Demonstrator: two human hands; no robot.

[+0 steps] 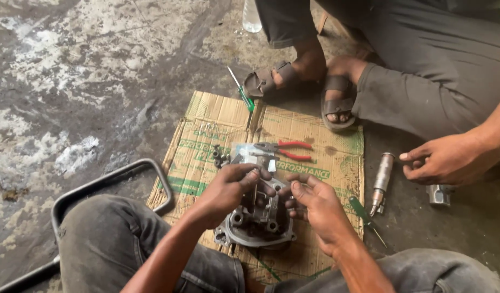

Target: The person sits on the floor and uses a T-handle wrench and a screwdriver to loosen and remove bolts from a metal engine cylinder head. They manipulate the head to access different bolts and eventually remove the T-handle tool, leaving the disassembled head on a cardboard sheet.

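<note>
A grey metal engine head (259, 221) rests on a flattened cardboard sheet (206, 130) between my knees. My left hand (228, 190) grips its upper left edge, fingertips pinching a small metal part at the top. My right hand (315, 205) touches the upper right side of the casting, fingers curled toward the same spot. Red-handled pliers (285, 150) lie on the cardboard just beyond the casting. A few small dark metal parts (219, 156) lie left of the pliers.
Another person sits opposite in sandals (337, 106), one hand (442, 159) near a metal cylinder tool (381, 182) and a small metal block (440, 193). Green-handled screwdrivers (244, 96) (364, 214) lie nearby. A bent dark metal bar (106, 182) crosses the stained concrete floor at left. A plastic bottle (251, 16) stands behind.
</note>
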